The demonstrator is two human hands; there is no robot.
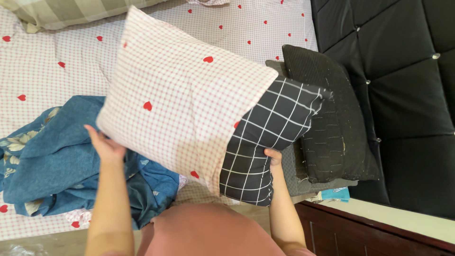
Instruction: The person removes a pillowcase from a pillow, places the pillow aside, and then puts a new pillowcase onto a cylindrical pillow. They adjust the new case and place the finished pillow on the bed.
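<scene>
A pillow in a pink checked case with red hearts point(175, 99) is held up above the bed. Its black inner cover with a white grid point(265, 142) sticks out of the case's open end on the right. My left hand point(105, 144) grips the closed lower-left edge of the pillow. At the exposed end, my right hand point(274, 159) holds the black grid part from below.
A black cushion point(327, 114) leans against the black tufted headboard point(403, 95), with a grey one under it. A crumpled blue blanket point(57, 161) lies on the heart-print bedsheet point(42, 71). A dark wooden bed frame point(350, 232) is at the lower right.
</scene>
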